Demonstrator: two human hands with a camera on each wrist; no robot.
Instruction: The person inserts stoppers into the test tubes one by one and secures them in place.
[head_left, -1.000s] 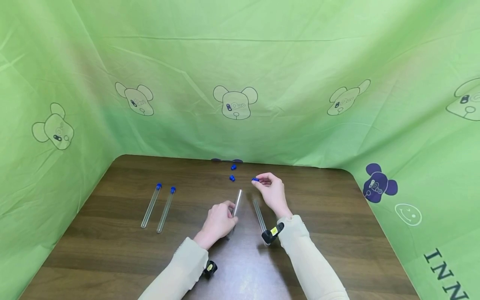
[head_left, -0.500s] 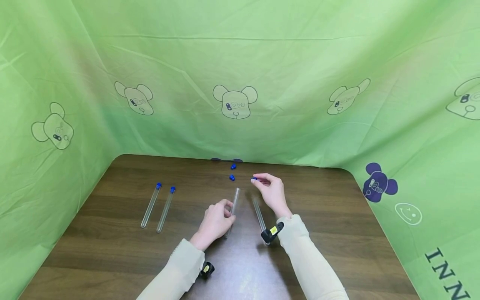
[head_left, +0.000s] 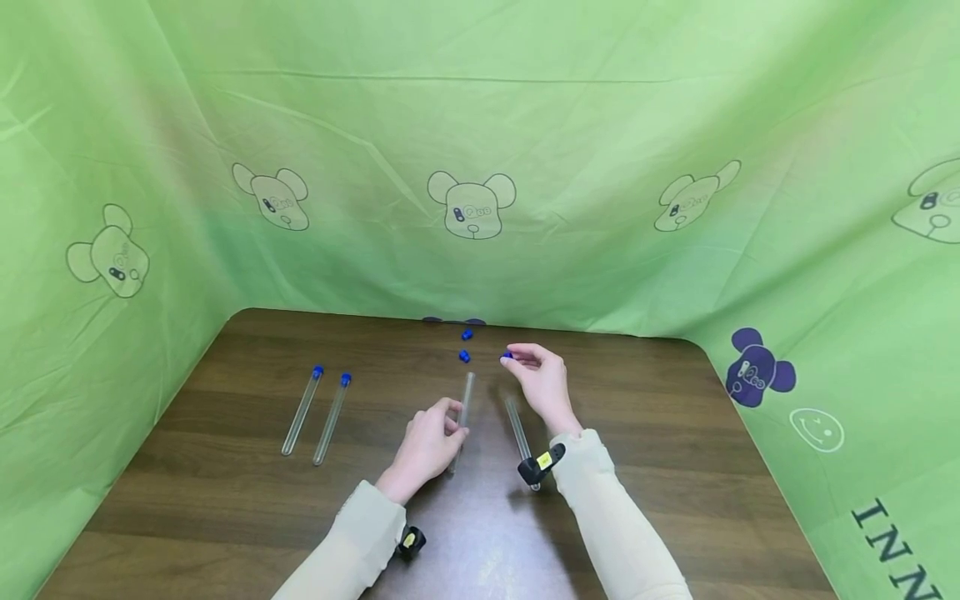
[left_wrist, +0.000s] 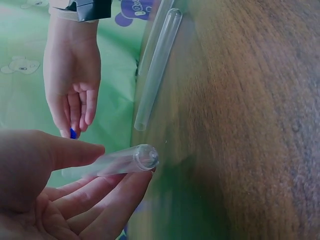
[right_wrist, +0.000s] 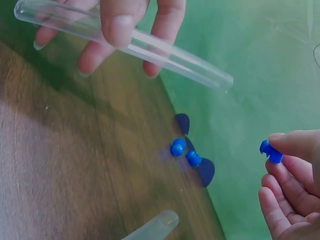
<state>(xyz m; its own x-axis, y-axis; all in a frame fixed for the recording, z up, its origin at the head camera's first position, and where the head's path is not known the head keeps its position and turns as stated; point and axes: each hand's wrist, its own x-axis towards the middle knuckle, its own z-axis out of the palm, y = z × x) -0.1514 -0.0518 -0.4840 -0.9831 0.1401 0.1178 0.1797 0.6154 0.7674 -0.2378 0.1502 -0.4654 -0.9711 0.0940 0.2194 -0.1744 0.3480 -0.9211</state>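
Note:
My left hand (head_left: 427, 442) holds a clear test tube (right_wrist: 175, 60) between thumb and fingers, tilted with its uncapped mouth toward the back of the table. In the left wrist view the tube's rounded end (left_wrist: 147, 156) points at the camera. My right hand (head_left: 543, 383) pinches a small blue cap (right_wrist: 271, 151) between thumb and fingertips, to the right of the tube's mouth and apart from it. Below the right hand, a second uncapped test tube (head_left: 517, 429) lies on the table, partly hidden by the wrist camera.
Two test tubes with blue caps, a left one (head_left: 302, 412) and a right one (head_left: 332, 421), lie on the left of the wooden table (head_left: 187, 517). Two loose blue caps, a nearer one (head_left: 464, 356) and a farther one (head_left: 467, 334), lie near the back edge. Green cloth (head_left: 480, 275) surrounds the table.
My left hand has shifted slightly left with the test tube, which now stands a little steeper in the head view. My right hand, with the cap, has moved only a little.

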